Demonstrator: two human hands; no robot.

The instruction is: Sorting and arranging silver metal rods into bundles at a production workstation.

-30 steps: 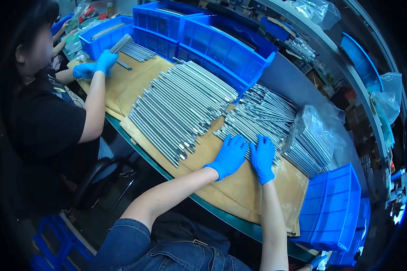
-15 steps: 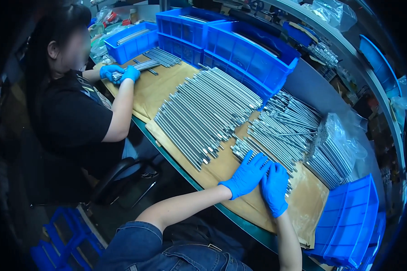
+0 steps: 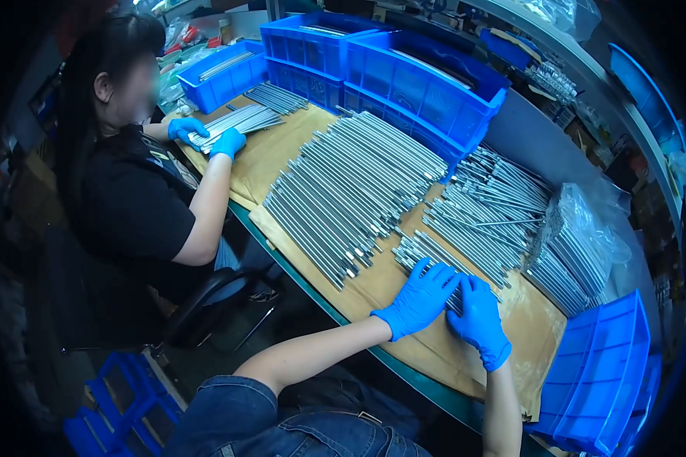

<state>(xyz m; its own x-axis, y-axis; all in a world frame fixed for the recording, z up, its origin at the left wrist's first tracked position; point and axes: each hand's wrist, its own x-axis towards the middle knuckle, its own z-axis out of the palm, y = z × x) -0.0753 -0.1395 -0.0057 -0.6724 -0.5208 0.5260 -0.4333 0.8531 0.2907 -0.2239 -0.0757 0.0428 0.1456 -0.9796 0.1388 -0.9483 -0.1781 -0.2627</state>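
A small group of metal rods lies on brown paper in front of me, near ends toward my body. My left hand, in a blue glove, rests across these rods from the left, its fingers stretched out and slightly apart. From the right, my right hand, gloved alike, curls against the near part of the same rods. Some dark rod ends show in the gap between the hands; the rest are hidden under the gloves. To the left lies a wide row of rods side by side.
More rods lie loosely piled beyond my hands, beside a plastic-wrapped bundle. Blue bins stand stacked at the back; another blue bin is at the right edge. At left, a co-worker's gloved hands hold rods.
My right hand has turned slightly and shifted a little right, exposing more rod ends between my hands. My left hand barely moves. The co-worker's rods now lie lower and fanned out.
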